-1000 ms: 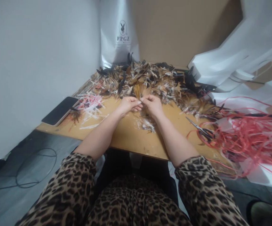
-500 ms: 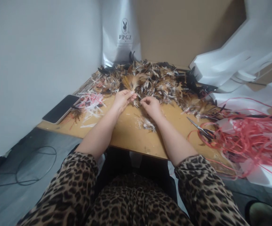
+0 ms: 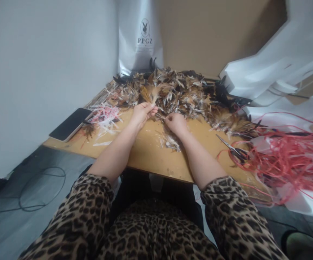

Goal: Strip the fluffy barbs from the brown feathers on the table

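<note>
My left hand (image 3: 145, 112) pinches a small bunch of golden-brown feathers (image 3: 150, 93) at its base, the tips fanning up and away from me. Just to the right, my right hand (image 3: 176, 123) is closed, thumb and fingertips together; what sits between them, if anything, is too small to make out. Behind both hands spreads a large heap of brown feathers (image 3: 191, 97) with pale quill ends. Loose white fluff and feather scraps (image 3: 172, 141) lie on the wooden table (image 3: 151, 155) below my right hand.
A phone (image 3: 71, 124) and pink-and-white strips (image 3: 106, 115) lie on the left. On the right are scissors (image 3: 233, 148) and a tangle of red cord (image 3: 289, 162). A silvery bag (image 3: 141, 54) stands behind the heap, and a white machine-like object (image 3: 270, 72) at back right.
My right hand has shifted slightly right and down, away from my left. A fluffy tuft between the hands no longer shows there. My left hand keeps its hold on the feathers.
</note>
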A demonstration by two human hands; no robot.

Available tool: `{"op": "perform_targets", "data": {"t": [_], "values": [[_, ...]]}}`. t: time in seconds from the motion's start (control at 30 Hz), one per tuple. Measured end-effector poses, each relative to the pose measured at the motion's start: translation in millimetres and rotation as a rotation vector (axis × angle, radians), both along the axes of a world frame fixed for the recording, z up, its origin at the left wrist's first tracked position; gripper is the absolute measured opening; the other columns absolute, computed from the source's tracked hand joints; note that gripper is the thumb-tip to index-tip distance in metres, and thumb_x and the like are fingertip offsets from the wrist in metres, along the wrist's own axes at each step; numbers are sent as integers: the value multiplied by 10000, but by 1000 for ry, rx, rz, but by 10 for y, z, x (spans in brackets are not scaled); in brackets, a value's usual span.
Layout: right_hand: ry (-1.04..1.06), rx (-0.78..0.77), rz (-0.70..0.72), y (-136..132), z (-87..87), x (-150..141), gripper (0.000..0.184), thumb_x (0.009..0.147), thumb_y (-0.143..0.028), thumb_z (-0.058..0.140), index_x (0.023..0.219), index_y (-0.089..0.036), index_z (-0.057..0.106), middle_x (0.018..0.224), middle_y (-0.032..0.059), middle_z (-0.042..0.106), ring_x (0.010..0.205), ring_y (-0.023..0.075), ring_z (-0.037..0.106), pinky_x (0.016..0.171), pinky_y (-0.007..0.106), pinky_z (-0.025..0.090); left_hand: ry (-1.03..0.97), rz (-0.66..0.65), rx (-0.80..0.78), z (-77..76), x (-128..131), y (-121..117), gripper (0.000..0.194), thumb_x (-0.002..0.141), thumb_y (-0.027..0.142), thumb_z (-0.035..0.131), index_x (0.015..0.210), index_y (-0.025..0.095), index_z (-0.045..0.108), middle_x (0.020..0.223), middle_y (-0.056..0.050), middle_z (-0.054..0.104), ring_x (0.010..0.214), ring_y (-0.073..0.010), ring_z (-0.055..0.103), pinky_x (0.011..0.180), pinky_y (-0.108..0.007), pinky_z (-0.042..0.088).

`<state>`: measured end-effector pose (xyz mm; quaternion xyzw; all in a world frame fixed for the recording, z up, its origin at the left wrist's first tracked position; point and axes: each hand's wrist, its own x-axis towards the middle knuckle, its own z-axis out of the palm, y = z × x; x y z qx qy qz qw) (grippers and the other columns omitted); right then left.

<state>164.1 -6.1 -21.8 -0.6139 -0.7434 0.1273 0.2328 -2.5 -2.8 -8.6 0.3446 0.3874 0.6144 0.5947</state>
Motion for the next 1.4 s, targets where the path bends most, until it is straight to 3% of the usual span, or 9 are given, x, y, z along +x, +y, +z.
{"op": "perform_targets", "data": {"t": [0.17, 0.27, 0.5, 0.67, 0.8, 0.93, 1.1, 1.3, 1.4], "values": [[790, -268, -3, 65, 62, 168, 233, 675, -349, 674, 761, -133, 700, 535, -16, 565, 481, 80, 411, 501, 225, 338, -21, 5, -16, 2, 0, -7, 117, 783, 142, 690, 710, 94, 613, 632, -25, 679, 514, -34, 596, 538, -126, 456], [983, -320, 19, 85, 77, 219, 278, 610, -365, 727, 764, -135, 705, 501, -35, 540, 463, 60, 369, 450, 198, 285, -36, 3, -43, 25, 6, -25, 128, 800, 119, 666, 694, 92, 600, 630, -30, 677, 513, -37, 598, 534, -129, 456], [878, -323, -67, 80, 85, 239, 145, 603, -232, 698, 708, -133, 681, 555, -16, 602, 474, 56, 439, 414, 169, 297, -15, -35, -108, 76, 43, -76, 130, 802, 112, 665, 696, 97, 592, 630, -30, 667, 508, -39, 596, 536, -133, 463], [860, -270, -102, 111, 73, 276, 171, 623, -218, 648, 772, -135, 657, 525, -37, 563, 438, 57, 427, 413, 175, 299, 0, -63, -125, 78, 48, -94, 113, 812, 114, 655, 721, 99, 590, 652, -31, 680, 535, -43, 613, 555, -135, 472], [851, -149, -110, 168, 75, 343, 233, 640, -180, 600, 861, -119, 641, 618, -19, 607, 472, 65, 478, 492, 204, 383, 17, -94, -126, 57, 44, -91, 106, 809, 129, 661, 733, 100, 594, 672, -33, 691, 555, -52, 631, 562, -142, 480], [820, -30, -126, 219, 110, 420, 249, 643, -206, 598, 866, -114, 662, 623, -18, 588, 486, 74, 471, 518, 224, 397, 29, -109, -115, 28, 42, -77, 122, 793, 147, 685, 724, 96, 598, 685, -42, 695, 560, -61, 642, 550, -146, 482], [780, -29, -142, 189, 190, 477, 261, 629, -222, 591, 848, -119, 690, 619, -8, 602, 493, 86, 460, 522, 232, 404, 53, -126, -116, -9, 36, -54, 111, 799, 152, 678, 728, 97, 611, 688, -42, 702, 564, -58, 643, 549, -139, 483], [266, -62, -64, 154, 178, 611, 148, 673, -233, 589, 676, -129, 695, 565, 22, 603, 546, 120, 494, 575, 252, 398, 58, -134, -112, -16, 36, -50, 126, 787, 158, 694, 714, 98, 611, 699, -52, 706, 560, -65, 648, 541, -141, 486], [108, -75, -78, 154, 156, 634, 149, 674, -201, 577, 697, -148, 714, 598, 34, 636, 580, 136, 527, 593, 255, 399, 58, -137, -114, -14, 41, -55, 135, 771, 170, 713, 719, 99, 611, 708, -57, 709, 556, -66, 648, 540, -141, 487]]}}
